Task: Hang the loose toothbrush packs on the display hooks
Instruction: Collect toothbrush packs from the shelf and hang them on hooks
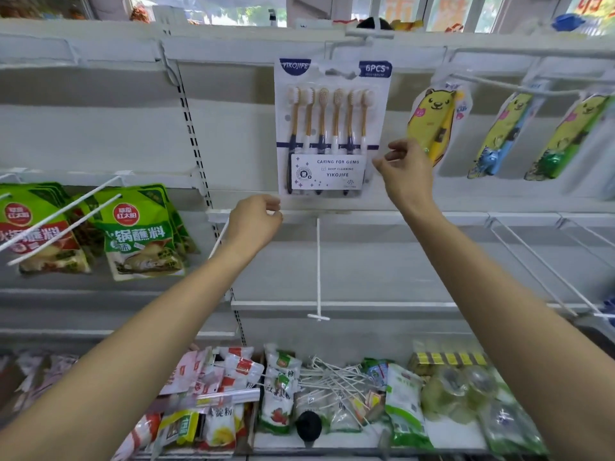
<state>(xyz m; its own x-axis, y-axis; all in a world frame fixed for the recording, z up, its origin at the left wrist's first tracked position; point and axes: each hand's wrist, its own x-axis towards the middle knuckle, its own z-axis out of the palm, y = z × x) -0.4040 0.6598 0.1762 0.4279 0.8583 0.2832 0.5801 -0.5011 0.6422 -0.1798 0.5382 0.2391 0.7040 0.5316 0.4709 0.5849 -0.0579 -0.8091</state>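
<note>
At the lower corners of the six-brush toothbrush pack point(332, 128), both hands sit with fingers loosely curled: the left hand point(254, 221) just below its bottom-left corner, the right hand point(404, 171) by its right edge; whether either pinches it I cannot tell. Hanging from the hook point(336, 69), the pack looks light, a stiff card under slick plastic, best held by its edges.

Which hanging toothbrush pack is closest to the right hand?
The six-brush pack on the white card; the right hand is at its lower right edge. The yellow bear packs hang farther right.
</note>
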